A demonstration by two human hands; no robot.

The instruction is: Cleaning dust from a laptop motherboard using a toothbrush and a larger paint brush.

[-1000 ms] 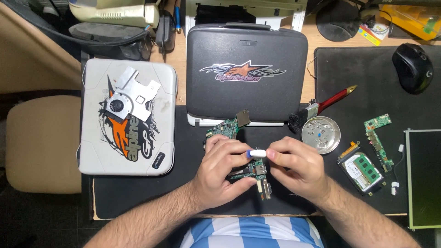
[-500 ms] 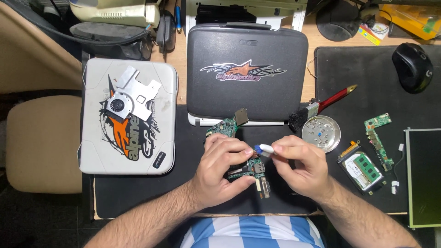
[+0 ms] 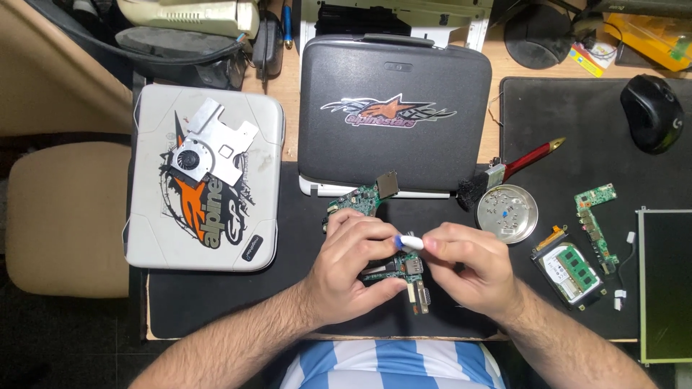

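We see our left hand gripping a green circuit board over the black mat on the bench, while our right hand pinches a small white tube with a blue tip just above it. Behind lie a dark grey case, a round metal dish of screws and a red-handled brush. A fan on a metal bracket rests on the white case to the left.

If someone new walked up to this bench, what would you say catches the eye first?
First, the two hands at the bottom centre: the left hand grips a green circuit board, while the right hand pinches a small white tube above it. Behind them stands a dark grey case with a flame-like sticker. To the left, a white laptop lid carries a metal cooling fan.
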